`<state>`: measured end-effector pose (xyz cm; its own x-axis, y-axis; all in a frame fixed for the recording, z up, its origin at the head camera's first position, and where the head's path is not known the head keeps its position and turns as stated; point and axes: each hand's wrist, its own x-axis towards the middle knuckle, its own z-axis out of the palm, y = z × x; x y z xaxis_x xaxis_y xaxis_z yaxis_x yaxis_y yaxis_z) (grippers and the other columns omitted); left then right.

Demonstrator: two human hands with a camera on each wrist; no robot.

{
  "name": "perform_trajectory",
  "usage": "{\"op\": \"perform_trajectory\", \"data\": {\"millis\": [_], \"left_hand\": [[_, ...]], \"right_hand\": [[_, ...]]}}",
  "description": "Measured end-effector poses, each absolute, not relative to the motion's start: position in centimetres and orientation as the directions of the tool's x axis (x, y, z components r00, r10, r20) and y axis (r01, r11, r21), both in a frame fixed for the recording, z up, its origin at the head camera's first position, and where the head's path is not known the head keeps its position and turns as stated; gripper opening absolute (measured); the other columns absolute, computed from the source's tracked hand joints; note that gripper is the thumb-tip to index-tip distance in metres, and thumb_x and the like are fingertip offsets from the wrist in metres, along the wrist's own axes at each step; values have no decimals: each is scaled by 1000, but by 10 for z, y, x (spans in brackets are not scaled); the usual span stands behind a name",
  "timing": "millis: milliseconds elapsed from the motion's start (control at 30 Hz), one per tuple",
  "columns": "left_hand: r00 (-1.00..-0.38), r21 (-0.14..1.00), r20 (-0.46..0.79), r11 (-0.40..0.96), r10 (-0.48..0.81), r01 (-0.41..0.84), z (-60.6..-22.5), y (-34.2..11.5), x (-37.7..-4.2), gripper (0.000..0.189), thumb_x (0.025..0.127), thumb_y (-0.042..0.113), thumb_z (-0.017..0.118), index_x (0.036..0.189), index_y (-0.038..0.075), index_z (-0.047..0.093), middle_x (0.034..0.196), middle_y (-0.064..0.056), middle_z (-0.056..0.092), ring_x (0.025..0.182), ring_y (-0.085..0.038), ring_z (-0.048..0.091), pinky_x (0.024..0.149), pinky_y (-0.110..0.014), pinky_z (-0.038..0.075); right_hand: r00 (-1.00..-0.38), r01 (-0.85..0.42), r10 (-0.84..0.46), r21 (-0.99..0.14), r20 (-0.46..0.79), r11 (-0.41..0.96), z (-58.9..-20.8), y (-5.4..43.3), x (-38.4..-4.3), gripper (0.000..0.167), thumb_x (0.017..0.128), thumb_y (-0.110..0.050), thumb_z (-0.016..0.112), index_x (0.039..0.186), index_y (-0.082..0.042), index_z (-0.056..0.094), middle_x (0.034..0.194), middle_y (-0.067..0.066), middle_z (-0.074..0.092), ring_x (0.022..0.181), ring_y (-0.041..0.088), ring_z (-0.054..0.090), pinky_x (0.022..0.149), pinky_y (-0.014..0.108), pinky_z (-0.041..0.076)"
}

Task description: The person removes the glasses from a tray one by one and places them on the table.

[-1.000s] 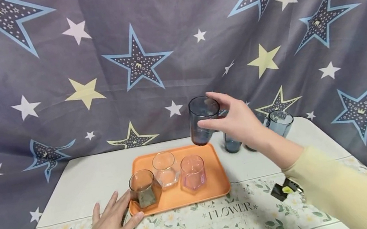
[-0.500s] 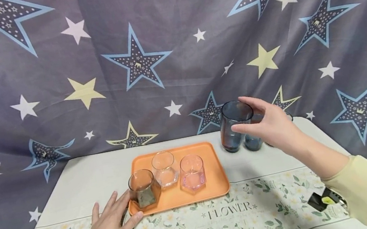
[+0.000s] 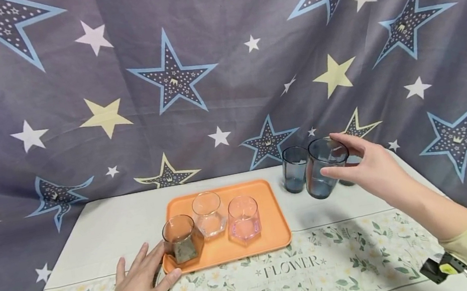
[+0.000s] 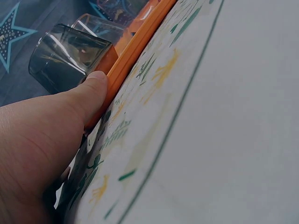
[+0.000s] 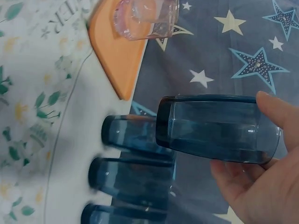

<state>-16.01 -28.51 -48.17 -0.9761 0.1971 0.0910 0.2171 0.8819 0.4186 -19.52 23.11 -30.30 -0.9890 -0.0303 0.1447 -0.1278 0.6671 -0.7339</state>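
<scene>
My right hand [image 3: 365, 166] grips a blue glass tumbler [image 3: 321, 180] near its rim, thumb on the near side and fingers behind. In the right wrist view that tumbler [image 5: 210, 128] overlaps a row of standing blue tumblers [image 5: 133, 179]. My left hand [image 3: 141, 285] lies at the near left corner of an orange tray [image 3: 275, 240], fingers spread and fairly straight. Its thumb [image 4: 96, 86] touches the tray's rim in the left wrist view. On the tray stand a smoky brown glass [image 3: 181, 238], a clear glass [image 3: 209, 214] and a pink glass [image 3: 244, 219].
Another blue tumbler [image 3: 294, 171] stands right of the tray; others behind the right hand are partly hidden. The white table has a floral cloth [image 3: 246, 289] along its front part. A star-patterned curtain [image 3: 204, 69] rises at the back edge.
My right hand has carried the blue tumbler rightward and lower, from above the tray's back right corner to the front of the blue tumblers. The left hand and tray have stayed put.
</scene>
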Motion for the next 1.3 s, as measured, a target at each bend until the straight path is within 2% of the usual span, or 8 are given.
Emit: {"op": "perform_trajectory", "data": {"millis": [133, 267, 433, 800, 1100, 1300], "left_hand": [[-976, 425, 93, 878, 198, 219, -481, -284, -159, 90, 105, 71, 62, 166, 6, 51, 166, -21, 52, 160, -54, 29, 118, -87, -5], [-976, 432, 92, 875, 199, 219, -479, -284, -158, 90, 104, 71, 63, 166, 6, 51, 166, -22, 52, 160, -55, 28, 118, -87, -5], [-976, 433, 88, 875, 197, 216, -479, -285, -158, 91, 104, 71, 62, 166, 5, 51, 166, -22, 51, 160, -54, 28, 118, -87, -5], [-975, 431, 96, 875, 200, 221, -480, -284, -158, 89, 105, 70, 62, 166, 5, 51, 166, -22, 51, 160, -55, 28, 118, -87, -6], [-977, 439, 86, 872, 198, 215, -479, -284, -158, 89, 106, 70, 62, 165, 4, 51, 166, -22, 51, 160, -55, 27, 118, -87, -7], [-977, 440, 83, 872, 197, 213, -479, -285, -159, 90, 105, 70, 62, 165, 3, 51, 166, -23, 50, 161, -54, 27, 119, -86, -8]], "right_hand": [[-991, -108, -17, -725, 131, 681, -310, 242, -193, 99, 92, -54, 90, 173, -26, 41, 153, 11, 61, 142, 34, 56, 92, 40, 54], [-995, -80, -10, -731, 100, 678, -316, 253, -191, 103, 93, -55, 89, 176, -25, 35, 159, 15, 56, 148, 39, 50, 100, 51, 50], [-996, -64, 3, -729, 90, 682, -321, 266, -190, 105, 94, -55, 88, 177, -21, 32, 157, 17, 57, 150, 42, 48, 108, 62, 47], [-993, -24, 58, -667, 100, 744, -330, 294, -190, 108, 94, -58, 86, 176, -12, 32, 155, 23, 58, 149, 49, 46, 107, 67, 44], [-987, -2, 104, -660, 121, 751, -341, 317, -197, 108, 96, -56, 86, 175, -7, 31, 158, 28, 54, 147, 53, 45, 108, 72, 42], [-989, 15, 112, -698, 95, 716, -343, 332, -203, 112, 98, -57, 83, 177, -5, 23, 163, 30, 48, 151, 56, 40, 112, 77, 38]]}}
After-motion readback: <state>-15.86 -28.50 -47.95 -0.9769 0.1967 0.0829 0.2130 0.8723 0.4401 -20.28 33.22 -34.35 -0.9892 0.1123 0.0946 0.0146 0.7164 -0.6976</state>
